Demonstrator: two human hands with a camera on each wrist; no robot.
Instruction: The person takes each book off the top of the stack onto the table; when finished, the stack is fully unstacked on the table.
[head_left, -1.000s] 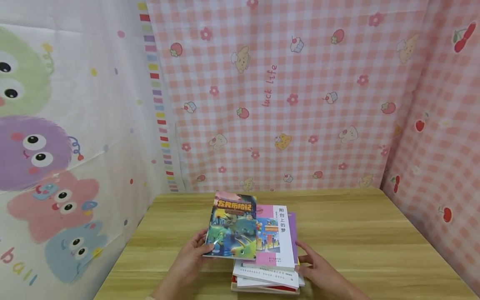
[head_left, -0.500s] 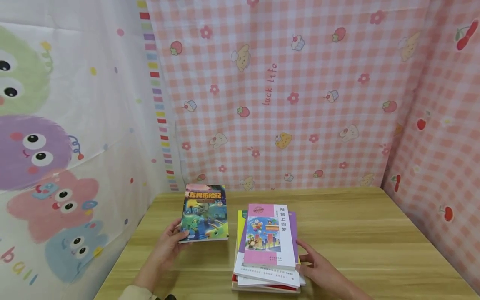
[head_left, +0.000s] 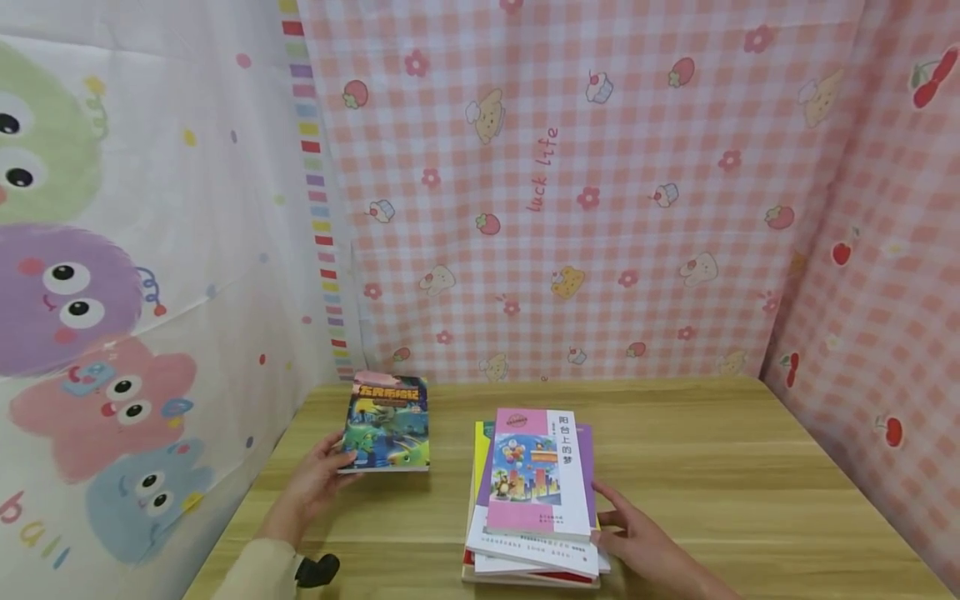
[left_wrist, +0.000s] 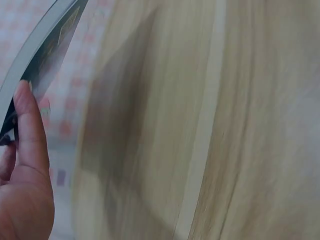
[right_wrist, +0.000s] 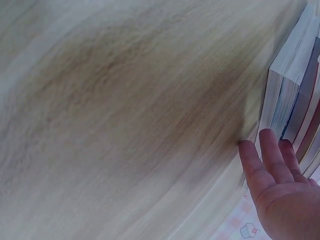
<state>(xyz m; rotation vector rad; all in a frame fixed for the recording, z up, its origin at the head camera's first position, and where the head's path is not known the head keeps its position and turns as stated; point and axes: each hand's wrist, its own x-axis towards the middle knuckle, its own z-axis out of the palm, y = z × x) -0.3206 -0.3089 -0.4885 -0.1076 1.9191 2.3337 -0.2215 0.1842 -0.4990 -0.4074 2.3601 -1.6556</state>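
Note:
At the table's far left, my left hand (head_left: 311, 483) grips a dinosaur-covered book (head_left: 388, 427) by its lower left corner, thumb on the cover. In the left wrist view the book (left_wrist: 42, 60) is held off the table, and a shadow falls on the wood. A pile of several books stands at the front middle, topped by a pink and white book (head_left: 566, 483). Beside its right edge, my right hand (head_left: 637, 533) rests with fingers extended against the pile. The right wrist view shows those fingers (right_wrist: 272, 155) along the stacked page edges (right_wrist: 287, 95).
The wooden table (head_left: 690, 450) extends to both sides of the pile. A pink checked cloth (head_left: 637, 167) hangs behind it, with another at the right. A white cloth with cartoon figures (head_left: 225, 208) borders the left. A black object (head_left: 318, 571) sits by the left sleeve.
My left hand has carried the dinosaur book left, off the top of the pile to the far left of the table. The right hand has stayed beside the pile.

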